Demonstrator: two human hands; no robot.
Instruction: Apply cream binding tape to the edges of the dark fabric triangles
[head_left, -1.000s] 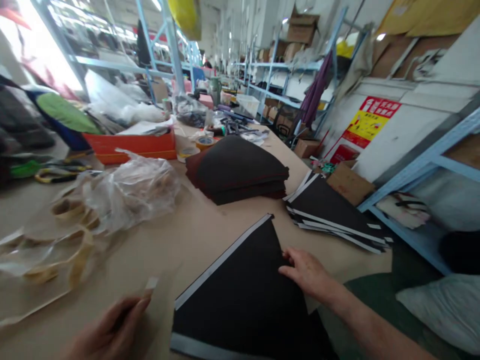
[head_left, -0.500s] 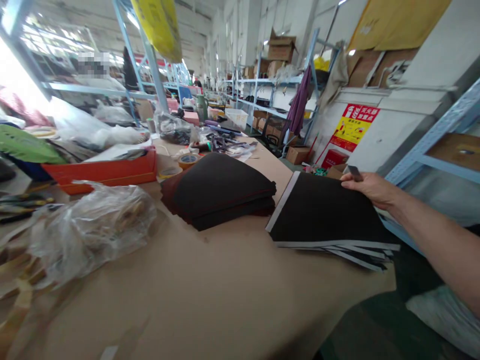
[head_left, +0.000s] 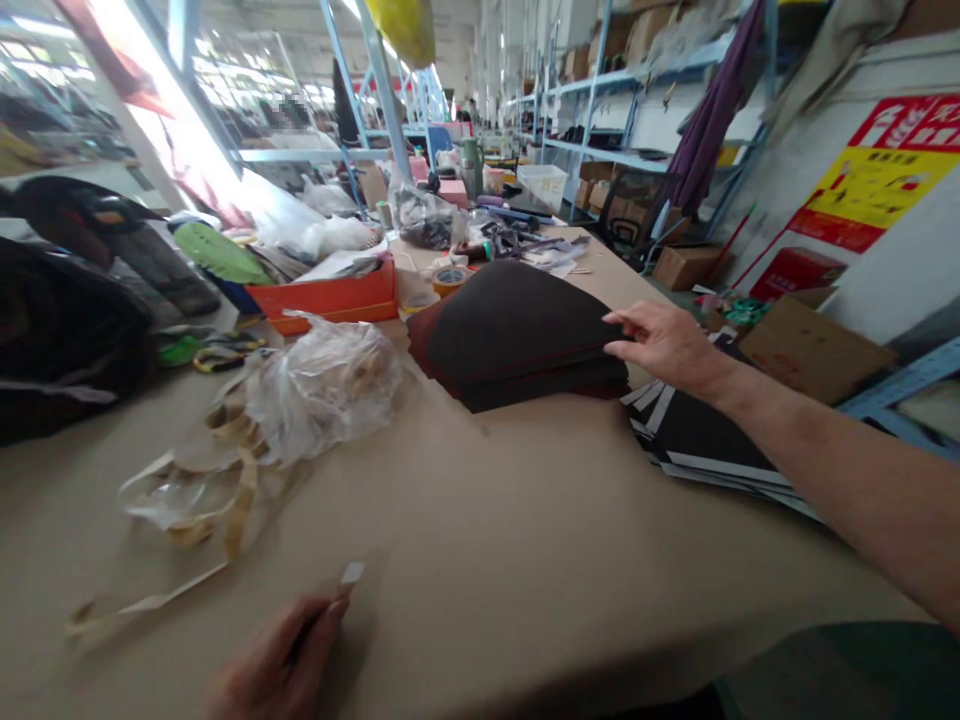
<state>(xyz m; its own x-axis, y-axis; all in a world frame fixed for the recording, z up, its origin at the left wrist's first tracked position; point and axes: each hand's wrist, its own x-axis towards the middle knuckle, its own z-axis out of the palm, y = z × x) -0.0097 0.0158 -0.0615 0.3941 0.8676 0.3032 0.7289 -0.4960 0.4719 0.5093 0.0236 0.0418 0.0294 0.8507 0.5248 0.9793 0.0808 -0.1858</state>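
Note:
My left hand (head_left: 281, 655) is low in the view, its fingers closed on a small flat piece with a pale tip (head_left: 352, 573); its exact kind I cannot make out. My right hand (head_left: 664, 340) reaches to the right corner of a stack of dark brown-black sheets (head_left: 517, 320). Thumb and forefinger stand slightly apart at that corner, and a firm grip does not show. Under my right forearm lies a second stack, black sheets with pale edge strips (head_left: 720, 435), partly hidden by the arm.
Left of the stacks lies a crumpled clear plastic bag (head_left: 326, 385) with tan strips (head_left: 244, 500) trailing from it. Behind are an orange-red box (head_left: 330, 300), tape rolls (head_left: 450, 278) and cluttered goods. A cardboard box (head_left: 814, 345) stands beyond the table at right.
My right hand has moved left from the pale-edged stack to the dark sheets; the grey piece in its fingers no longer shows. My left hand has come into view. The camera has turned left.

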